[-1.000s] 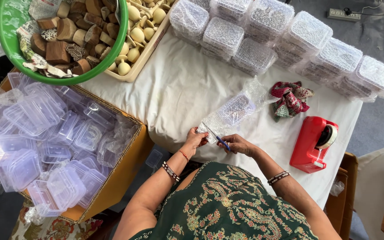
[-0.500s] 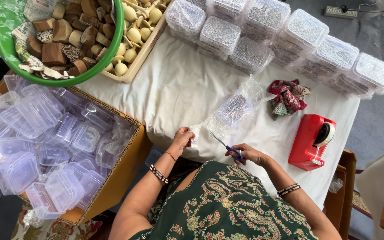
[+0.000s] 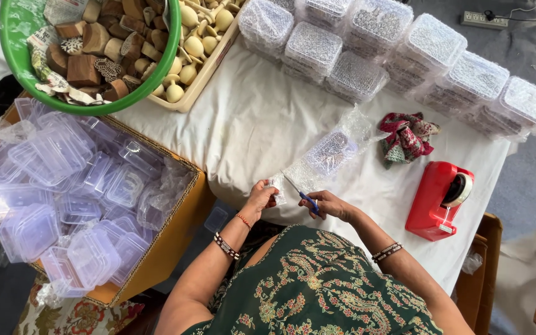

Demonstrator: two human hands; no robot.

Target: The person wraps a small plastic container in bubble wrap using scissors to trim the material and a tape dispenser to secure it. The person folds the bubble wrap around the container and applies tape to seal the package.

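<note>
My left hand pinches a small piece of clear bubble wrap at the near edge of the white-clothed table. My right hand grips blue-handled scissors, whose blades point up-left toward that piece. Just beyond both hands lies a small box wrapped in bubble wrap, apart from the fingers. Both wrists wear bangles.
A red tape dispenser stands to the right, with a crumpled red cloth behind it. Several wrapped boxes line the far edge. A green basin of wooden pieces, a tray of wooden pegs, and a carton of clear plastic boxes sit left.
Half a second ago my hands were apart, the left one empty-looking near the table edge. Now they have come together, the left holding the small wrap piece by the scissors.
</note>
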